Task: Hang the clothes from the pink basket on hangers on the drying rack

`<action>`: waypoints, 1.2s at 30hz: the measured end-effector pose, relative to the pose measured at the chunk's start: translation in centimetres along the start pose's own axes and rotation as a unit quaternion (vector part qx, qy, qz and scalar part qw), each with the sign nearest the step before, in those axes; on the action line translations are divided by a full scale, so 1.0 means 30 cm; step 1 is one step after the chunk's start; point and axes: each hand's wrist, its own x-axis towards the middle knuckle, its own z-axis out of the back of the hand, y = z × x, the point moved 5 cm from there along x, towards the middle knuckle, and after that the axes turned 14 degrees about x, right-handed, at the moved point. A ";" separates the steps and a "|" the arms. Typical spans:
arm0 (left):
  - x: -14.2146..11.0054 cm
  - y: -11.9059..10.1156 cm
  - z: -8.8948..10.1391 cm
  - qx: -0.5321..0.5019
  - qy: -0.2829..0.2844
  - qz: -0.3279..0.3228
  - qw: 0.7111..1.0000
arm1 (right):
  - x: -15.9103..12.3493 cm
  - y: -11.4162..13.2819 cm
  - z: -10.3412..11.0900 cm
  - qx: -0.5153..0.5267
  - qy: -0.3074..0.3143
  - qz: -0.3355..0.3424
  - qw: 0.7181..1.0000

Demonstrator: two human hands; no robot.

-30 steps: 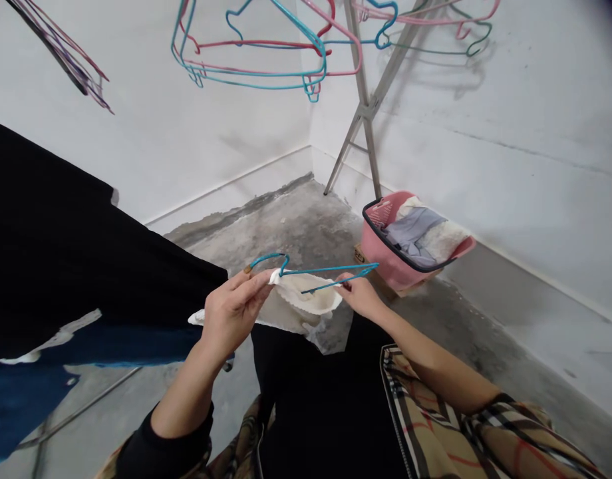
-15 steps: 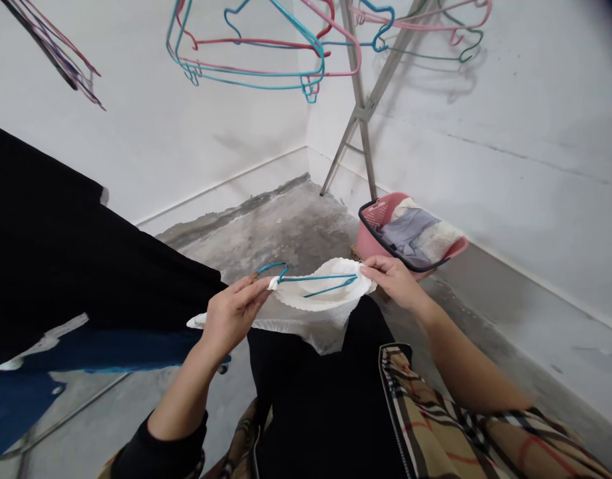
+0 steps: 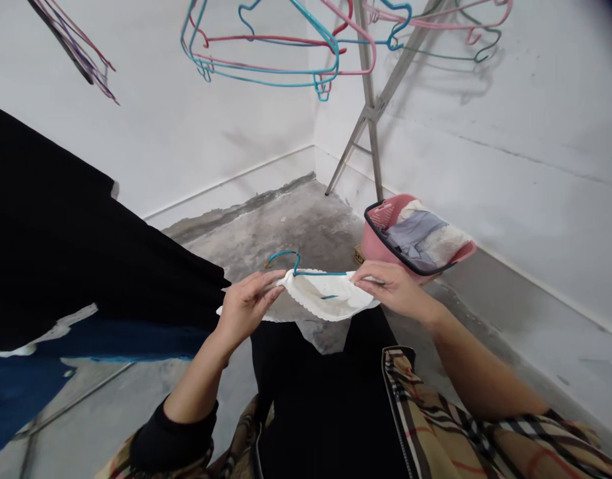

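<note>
A thin white garment (image 3: pixel 313 305) with a scalloped edge is stretched between my two hands, in front of my lap. Its exact kind is hard to make out. A blue clothes hanger (image 3: pixel 320 273) runs through its opening, with the hook sticking out above the cloth near my left fingers. My left hand (image 3: pixel 247 307) pinches the garment's left edge beside the base of the hook. My right hand (image 3: pixel 393 287) pinches the right edge, around the hanger's far end, which the cloth and fingers hide.
A pink basket (image 3: pixel 393 241) with grey and white laundry stands by the right wall. Coloured hangers (image 3: pixel 266 70) hang overhead from a rack with crossed metal legs (image 3: pixel 370 113). Black clothes (image 3: pixel 61 226) and blue cloth (image 3: pixel 136 342) hang at my left.
My right hand has moved right along the garment's edge and pulled the cloth over the hanger's right end. My left hand keeps its pinch by the hook.
</note>
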 end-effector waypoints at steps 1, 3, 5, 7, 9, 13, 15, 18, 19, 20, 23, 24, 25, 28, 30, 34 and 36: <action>-0.004 0.015 0.003 -0.005 -0.001 0.021 1.000 | 0.000 0.009 0.013 -0.007 -0.013 0.003 1.000; -0.013 0.042 0.008 -0.019 -0.005 0.065 0.998 | -0.001 0.025 0.037 -0.020 -0.032 0.010 0.999; -0.022 0.062 0.008 -0.045 -0.010 0.097 0.994 | -0.003 0.032 0.054 -0.036 -0.035 0.014 0.999; -0.032 0.082 0.004 -0.080 -0.022 0.122 0.989 | -0.006 0.031 0.067 -0.051 -0.029 0.014 0.998; -0.047 0.118 0.005 -0.113 -0.060 0.164 0.978 | -0.013 0.025 0.088 -0.066 -0.036 0.009 0.997; -0.101 0.222 0.030 -0.114 -0.193 0.272 0.936 | -0.033 0.020 0.139 -0.086 -0.077 -0.007 0.993; -0.109 0.236 0.040 -0.058 -0.210 0.250 0.943 | -0.039 0.030 0.149 -0.088 -0.086 0.003 0.992; -0.087 0.189 0.032 0.058 -0.151 0.133 0.978 | -0.037 0.053 0.142 -0.095 -0.097 0.038 0.990; -0.077 0.168 0.023 0.081 -0.124 0.097 0.984 | -0.034 0.058 0.138 -0.098 -0.100 0.045 0.989; -0.068 0.147 0.014 0.089 -0.097 0.068 0.989 | -0.032 0.062 0.136 -0.100 -0.103 0.049 0.988; -0.049 0.096 -0.002 0.072 -0.054 0.014 0.996 | -0.031 0.056 0.136 -0.112 -0.108 0.029 0.987; -0.046 0.084 -0.001 0.068 -0.058 0.001 0.996 | -0.034 0.047 0.141 -0.115 -0.111 0.009 0.987; -0.045 0.076 0.003 0.068 -0.069 -0.010 0.995 | -0.039 0.037 0.147 -0.115 -0.117 -0.013 0.986; -0.055 0.065 0.017 0.098 -0.120 -0.033 0.987 | -0.065 0.014 0.174 -0.068 -0.168 -0.052 0.982; -0.063 0.062 0.012 0.135 -0.125 -0.045 0.982 | -0.080 0.013 0.187 0.003 -0.211 -0.041 0.977; -0.072 0.057 -0.026 0.196 -0.073 -0.053 0.976 | -0.078 0.042 0.180 0.099 -0.204 -0.010 0.974; -0.073 0.061 -0.033 0.185 -0.074 -0.034 0.979 | -0.063 0.066 0.159 0.090 -0.128 0.002 0.988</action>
